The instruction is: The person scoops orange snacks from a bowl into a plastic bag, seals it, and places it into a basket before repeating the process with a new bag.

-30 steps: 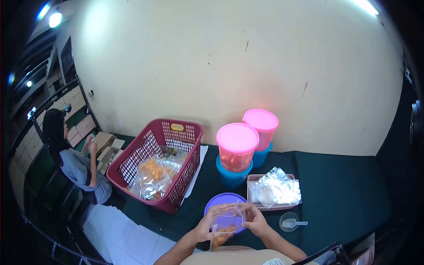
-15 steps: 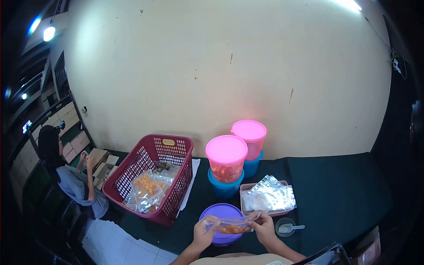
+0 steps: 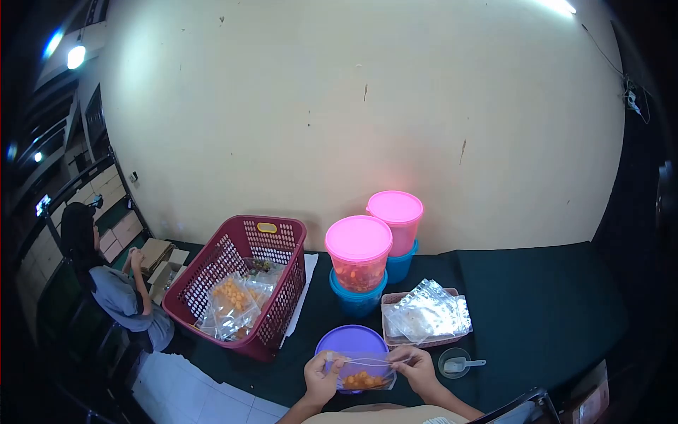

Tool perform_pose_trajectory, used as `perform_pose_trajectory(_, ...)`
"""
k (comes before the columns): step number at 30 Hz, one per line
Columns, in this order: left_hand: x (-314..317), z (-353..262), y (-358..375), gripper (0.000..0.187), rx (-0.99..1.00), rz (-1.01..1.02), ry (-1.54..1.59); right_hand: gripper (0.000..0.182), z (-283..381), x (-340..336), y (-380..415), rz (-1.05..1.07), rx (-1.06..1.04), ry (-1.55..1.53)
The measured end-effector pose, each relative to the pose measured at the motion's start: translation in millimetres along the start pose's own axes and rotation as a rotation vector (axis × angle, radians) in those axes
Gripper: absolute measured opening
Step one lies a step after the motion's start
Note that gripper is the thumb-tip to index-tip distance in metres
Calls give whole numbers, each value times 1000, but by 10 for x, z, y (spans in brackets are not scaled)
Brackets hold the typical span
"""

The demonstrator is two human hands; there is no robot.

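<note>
A clear plastic bag [image 3: 364, 379] with orange pieces at its bottom hangs between my two hands, in front of the purple lid [image 3: 352, 339] of a tub. My left hand [image 3: 321, 377] pinches the bag's upper left corner. At the upper right corner, my right hand [image 3: 417, 369] pinches the same bag. The bag's top edge is stretched between them. Just beyond my right hand sits a pink tray [image 3: 387, 338] with a pile of flat clear bags [image 3: 431, 314]. A small glass bowl [image 3: 453, 363] holding a white scoop [image 3: 459, 365] is to the right.
A maroon basket [image 3: 279, 311] at the left holds filled clear bags [image 3: 235, 300]. Pink-lidded containers [image 3: 359, 239] stand on blue tubs [image 3: 358, 300] near the wall. A person [image 3: 123, 293] sits at the far left by cardboard boxes [image 3: 161, 272]. Dark green cloth [image 3: 537, 297] covers the table.
The bag hangs lower and more upright, its front now facing the camera. Both hands have shifted slightly left and down in view. The other person's hands have moved slightly.
</note>
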State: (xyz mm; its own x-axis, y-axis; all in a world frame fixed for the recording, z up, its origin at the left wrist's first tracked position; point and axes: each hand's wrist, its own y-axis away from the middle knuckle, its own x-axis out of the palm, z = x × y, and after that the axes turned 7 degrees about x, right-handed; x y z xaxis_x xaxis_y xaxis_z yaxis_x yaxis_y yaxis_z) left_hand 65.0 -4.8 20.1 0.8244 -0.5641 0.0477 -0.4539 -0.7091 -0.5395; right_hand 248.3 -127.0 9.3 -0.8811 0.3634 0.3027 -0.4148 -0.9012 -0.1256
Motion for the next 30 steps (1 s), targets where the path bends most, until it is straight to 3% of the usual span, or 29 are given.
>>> perform_pose_trajectory(5, 8, 18, -4, 8, -76, -12, 46, 9, -71, -13, 5, -26, 3, 17)
perform_pose_trajectory(7, 11, 5, -8, 14, -155, 42, 103, 8, -36, -6, 5, -29, -38, -32)
perform_pose_trajectory(11, 6, 59, 14, 12, -34, 167, 59, 8, -44, -31, 11, 50, -134, 84)
perform_pose_trajectory(17, 41, -10, 41, 8, -104, 43, 93, 8, -32, -8, 15, 70, -63, 112)
perform_pose_trajectory(20, 63, -47, 34, 9, -246, -2, 169, 9, 13, -8, -6, 172, -30, 18)
perform_pose_trajectory(22, 35, 5, 26, 10, -165, 168, 196, 12, 77, 15, 9, 125, 45, 147)
perform_pose_trajectory(23, 34, 14, 28, 10, -165, 168, 196, 12, 92, 13, 10, 126, 45, 147)
perform_pose_trajectory(25, 42, -13, 16, 10, -371, 161, 307, 14, 110, 10, 12, 130, 44, 198)
perform_pose_trajectory(30, 72, 13, 11, 10, -333, 233, 183, 16, 91, 25, -6, 122, -78, 382)
